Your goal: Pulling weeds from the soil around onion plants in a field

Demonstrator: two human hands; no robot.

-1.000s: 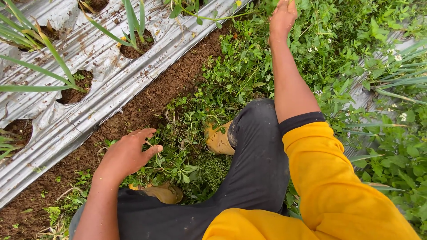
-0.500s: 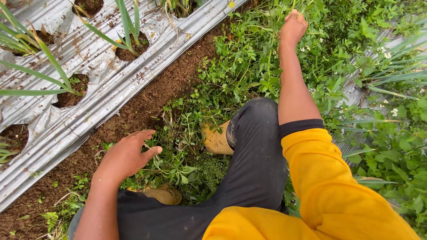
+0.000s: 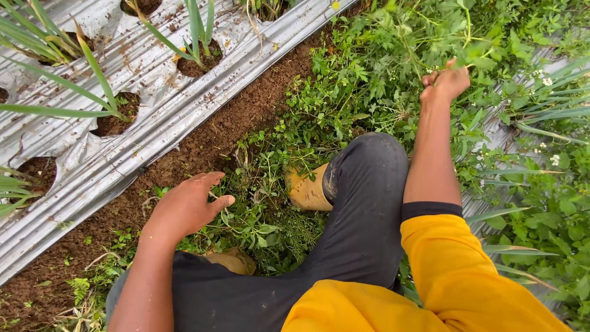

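The silver plastic mulch sheet [image 3: 92, 166] is the largest thing in view and the landmark here: it runs as a wide band from lower left to top centre, punched with round holes from which long-bladed green plants [image 3: 98, 92] rise. Along its right edge lies a strip of bare brown soil [image 3: 246, 117], largely free of growth, which suggests that side has been weeded already. Right of that strip a dense mat of weeds [image 3: 369, 92] fills the furrow out to the far edge of the view, so most of the pulling looks yet to be done. The person squats in this green mat, dark trousers [image 3: 362, 203] and a yellow sleeve [image 3: 455, 270] in the foreground, one tan boot [image 3: 307, 187] planted among the leaves a little way off the sheet. The left hand [image 3: 187, 206] rests, fingers spread and palm down, on the ground just beside the soil strip, holding nothing. The right hand [image 3: 445, 83], well apart from the sheet, is closed in a fist around a bunch of weed stems [image 3: 464, 52] that stand up from its grip.
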